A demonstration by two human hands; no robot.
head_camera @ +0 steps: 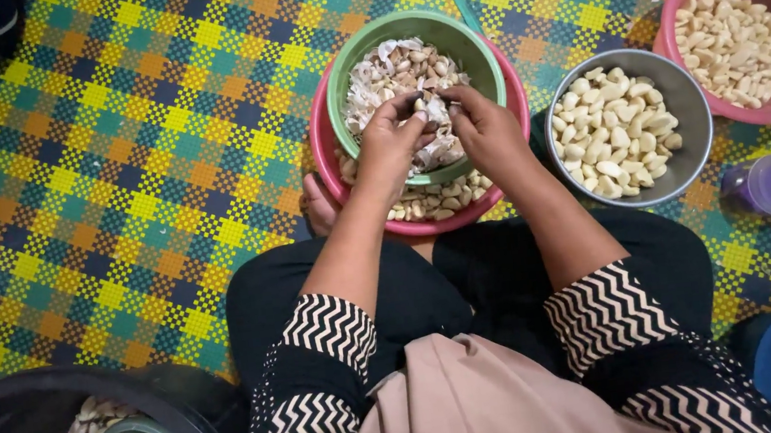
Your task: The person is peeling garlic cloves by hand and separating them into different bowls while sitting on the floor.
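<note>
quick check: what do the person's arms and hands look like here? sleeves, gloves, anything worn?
Both hands bare: no gloves, and no rings or watch that show. The left hand and right hand come out of sleeves pushed up near the elbows. The sleeves are black with cream zigzag bands and a finer speckled print higher up.

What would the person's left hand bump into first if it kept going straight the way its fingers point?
Probably the heap of garlic skins inside the green bowl: the left hand points up and away over it. How high it hovers is unclear.
</note>
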